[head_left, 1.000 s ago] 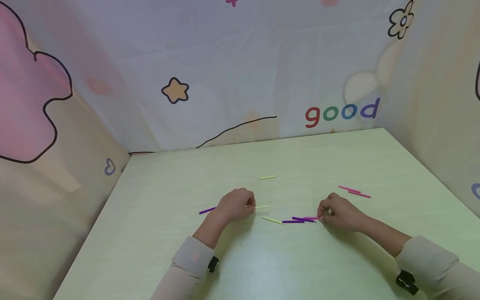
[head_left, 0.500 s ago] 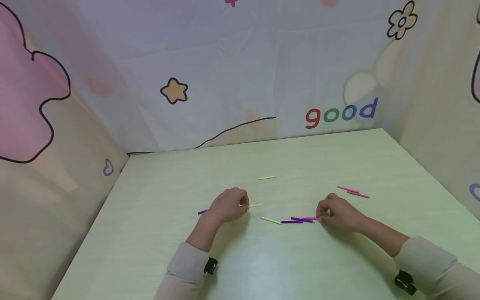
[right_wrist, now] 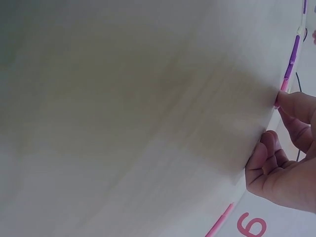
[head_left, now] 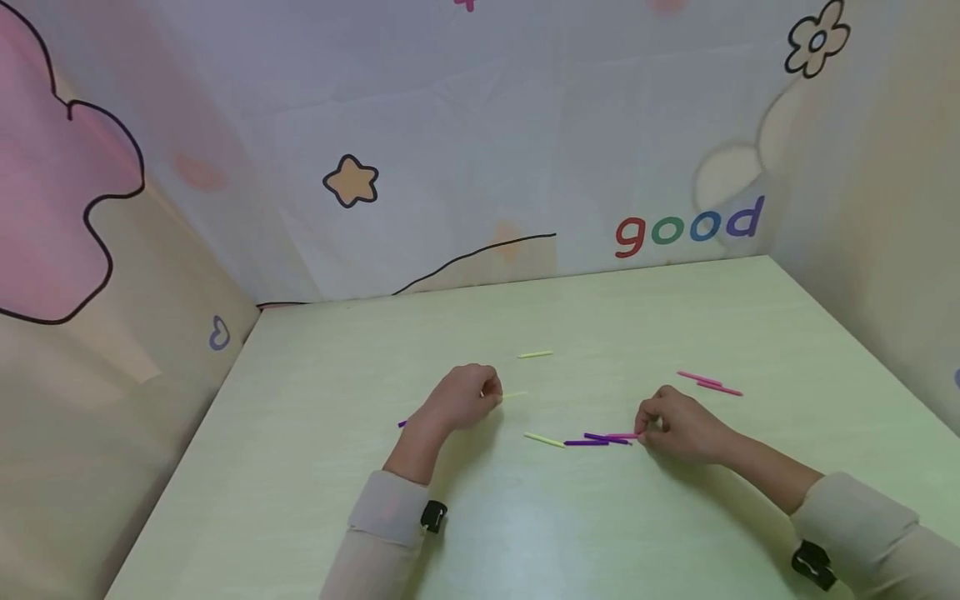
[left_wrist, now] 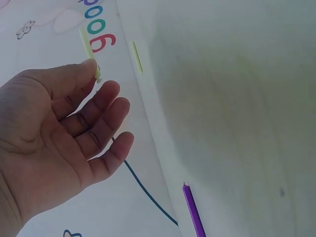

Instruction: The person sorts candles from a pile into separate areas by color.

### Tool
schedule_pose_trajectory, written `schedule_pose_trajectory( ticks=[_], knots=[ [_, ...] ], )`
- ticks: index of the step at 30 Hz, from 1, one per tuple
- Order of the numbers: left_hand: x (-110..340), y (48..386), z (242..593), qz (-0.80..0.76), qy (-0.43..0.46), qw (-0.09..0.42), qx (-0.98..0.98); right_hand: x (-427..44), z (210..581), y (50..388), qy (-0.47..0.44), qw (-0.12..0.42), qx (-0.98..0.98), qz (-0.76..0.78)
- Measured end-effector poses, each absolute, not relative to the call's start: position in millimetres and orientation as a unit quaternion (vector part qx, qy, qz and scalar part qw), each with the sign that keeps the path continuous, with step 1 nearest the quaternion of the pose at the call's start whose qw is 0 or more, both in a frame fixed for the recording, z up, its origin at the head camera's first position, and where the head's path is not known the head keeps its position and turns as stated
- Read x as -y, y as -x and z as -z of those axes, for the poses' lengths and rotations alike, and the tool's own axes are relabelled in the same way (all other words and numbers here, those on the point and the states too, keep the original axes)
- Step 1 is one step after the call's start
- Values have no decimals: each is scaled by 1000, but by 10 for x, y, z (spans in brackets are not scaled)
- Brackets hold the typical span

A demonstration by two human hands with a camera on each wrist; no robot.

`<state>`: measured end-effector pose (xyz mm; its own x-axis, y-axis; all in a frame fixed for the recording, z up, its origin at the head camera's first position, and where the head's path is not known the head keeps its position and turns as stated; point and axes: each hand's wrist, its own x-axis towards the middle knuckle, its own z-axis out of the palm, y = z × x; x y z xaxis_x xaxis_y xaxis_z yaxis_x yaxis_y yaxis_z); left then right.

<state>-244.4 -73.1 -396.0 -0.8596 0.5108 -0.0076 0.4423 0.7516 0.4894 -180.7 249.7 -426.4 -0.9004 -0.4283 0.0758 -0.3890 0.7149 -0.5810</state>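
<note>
The left hand [head_left: 459, 398] pinches a pale yellow stick [head_left: 515, 394] between thumb and index finger; in the left wrist view the yellow stick [left_wrist: 87, 45] juts up from the thumb tip, the other fingers loosely bent. At the right, the right hand [head_left: 681, 425] pinches the right end of a pink stick [head_left: 621, 436] lying low at the table. Beside that pink stick are two purple sticks, one [head_left: 606, 438] overlapping the other [head_left: 587, 443]. A yellow stick [head_left: 544, 440] touches the left end of this row.
Farther back lies another yellow stick [head_left: 535, 355]. Two pink sticks [head_left: 709, 382] lie side by side beyond the right hand. A purple stick [head_left: 402, 423] is partly hidden by the left wrist. Printed cloth [head_left: 465, 125] stands around the table [head_left: 315, 358].
The left hand has moved slightly left and away from the front, carrying the yellow stick off from the row. The right hand keeps its hold on the pink stick in the same place.
</note>
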Motion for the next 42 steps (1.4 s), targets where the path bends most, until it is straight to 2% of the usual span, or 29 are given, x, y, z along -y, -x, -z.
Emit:
schedule_pose_trajectory(
  ticks=[42],
  knots=[
    [340, 3009, 4115, -220, -204, 53, -952, -2490, 4265, 1777, 222, 32, -929, 294]
  ],
)
